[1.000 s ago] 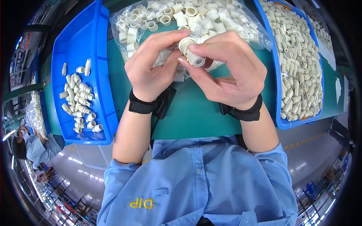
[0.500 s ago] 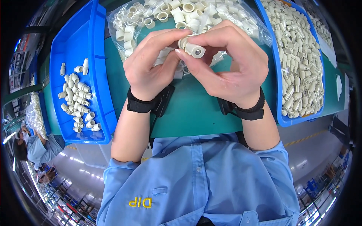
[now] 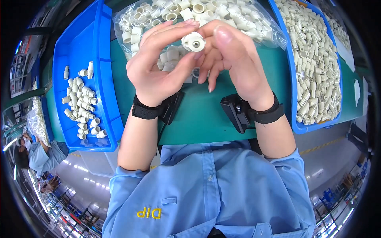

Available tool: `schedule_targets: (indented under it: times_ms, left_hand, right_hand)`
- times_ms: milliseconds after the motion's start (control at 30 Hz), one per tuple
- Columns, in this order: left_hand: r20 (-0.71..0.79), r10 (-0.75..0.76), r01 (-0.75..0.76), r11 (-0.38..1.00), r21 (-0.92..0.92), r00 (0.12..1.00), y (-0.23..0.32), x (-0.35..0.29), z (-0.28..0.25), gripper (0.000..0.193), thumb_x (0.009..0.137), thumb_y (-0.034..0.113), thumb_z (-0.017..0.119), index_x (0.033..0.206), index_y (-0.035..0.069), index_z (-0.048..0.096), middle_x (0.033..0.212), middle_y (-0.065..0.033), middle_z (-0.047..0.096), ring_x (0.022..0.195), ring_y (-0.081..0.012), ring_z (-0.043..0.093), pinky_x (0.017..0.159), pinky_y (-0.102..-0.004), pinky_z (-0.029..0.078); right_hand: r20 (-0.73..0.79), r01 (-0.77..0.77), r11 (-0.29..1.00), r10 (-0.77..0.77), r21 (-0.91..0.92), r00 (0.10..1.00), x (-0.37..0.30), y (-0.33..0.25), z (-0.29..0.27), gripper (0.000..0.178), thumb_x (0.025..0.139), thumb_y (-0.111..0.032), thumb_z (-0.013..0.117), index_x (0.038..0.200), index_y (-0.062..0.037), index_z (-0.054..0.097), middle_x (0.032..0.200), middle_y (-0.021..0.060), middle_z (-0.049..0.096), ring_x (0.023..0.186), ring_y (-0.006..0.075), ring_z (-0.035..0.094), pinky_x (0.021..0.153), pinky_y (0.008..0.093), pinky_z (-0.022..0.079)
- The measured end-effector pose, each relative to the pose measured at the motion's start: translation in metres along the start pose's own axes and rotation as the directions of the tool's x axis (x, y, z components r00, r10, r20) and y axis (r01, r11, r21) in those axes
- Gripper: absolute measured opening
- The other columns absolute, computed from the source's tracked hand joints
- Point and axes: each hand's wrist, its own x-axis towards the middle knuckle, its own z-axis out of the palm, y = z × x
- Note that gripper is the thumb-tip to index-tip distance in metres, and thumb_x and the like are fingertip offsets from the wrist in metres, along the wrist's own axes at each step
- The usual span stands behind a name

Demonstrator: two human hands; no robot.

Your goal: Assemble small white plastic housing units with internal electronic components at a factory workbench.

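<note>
Between the thumb and fingertips of my left hand (image 3: 152, 69) is a white cylindrical plastic socket (image 3: 193, 42). Its round end faces up and shows a small metal contact in the middle. My right hand (image 3: 244, 63) is right beside it, thumb raised off the socket and fingers apart and loosely curled. Whether a right fingertip still touches the socket's far side, I cannot tell. Just beyond both hands lies a clear plastic bag (image 3: 270, 33) of loose white plastic sleeves (image 3: 172, 16), partly hidden by my fingers.
At the left a blue bin (image 3: 85, 144) holds several white socket pieces (image 3: 81, 99). A blue tray (image 3: 294, 107) at the right is heaped with small white plastic parts (image 3: 313, 59). All stand on a green work mat (image 3: 198, 123). Another person (image 3: 39, 156) sits far left.
My right thumb and fingers have let go of the socket and spread. The socket has moved slightly left and away from me, its end tipped up, staying in my left hand.
</note>
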Motion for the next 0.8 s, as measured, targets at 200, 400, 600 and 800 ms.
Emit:
schedule_targets:
  times_ms: [200,400,600,800]
  left_hand:
    - [0.059,-0.063,0.065,0.997,-0.043,0.996,0.004,0.003,0.003,0.037,0.072,-0.007,0.074,0.108,0.000,0.073,0.105,-0.0094,0.075,0.096,-0.0212,0.071,0.076,-0.0287,0.058]
    - [0.067,-0.109,0.105,0.993,0.057,0.992,0.007,0.001,0.002,0.035,0.072,-0.006,0.076,0.106,0.003,0.074,0.101,-0.0087,0.075,0.088,-0.0184,0.072,0.073,-0.0264,0.057]
    - [0.082,-0.114,0.106,0.990,0.095,0.990,0.005,0.000,0.003,0.035,0.071,-0.003,0.080,0.105,0.004,0.074,0.097,-0.0084,0.075,0.082,-0.0168,0.072,0.073,-0.0263,0.056]
    - [0.083,-0.107,0.099,0.991,0.089,0.991,0.001,0.000,0.003,0.035,0.071,-0.003,0.080,0.106,0.004,0.075,0.096,-0.0082,0.075,0.080,-0.0169,0.071,0.072,-0.0270,0.056]
  right_hand:
    - [0.132,-0.142,0.985,0.154,-0.096,0.979,0.005,0.002,-0.008,0.049,0.100,-0.041,0.053,0.114,0.0062,0.059,0.081,0.0137,0.065,0.064,0.0209,0.069,0.045,0.0292,0.054]
    - [0.121,-0.183,0.980,0.191,-0.079,0.974,0.007,0.006,-0.008,0.048,0.098,-0.039,0.058,0.110,0.0064,0.063,0.083,0.0142,0.066,0.065,0.0197,0.069,0.046,0.0288,0.055]
    - [0.099,-0.181,0.983,0.177,0.031,0.979,0.008,0.013,-0.011,0.046,0.097,-0.036,0.059,0.112,0.0063,0.064,0.094,0.0138,0.068,0.068,0.0189,0.069,0.048,0.0288,0.057]
    - [0.104,-0.178,0.983,0.173,0.039,0.979,0.010,0.017,-0.012,0.045,0.098,-0.035,0.058,0.114,0.0067,0.064,0.096,0.0136,0.068,0.070,0.0188,0.069,0.049,0.0287,0.057]
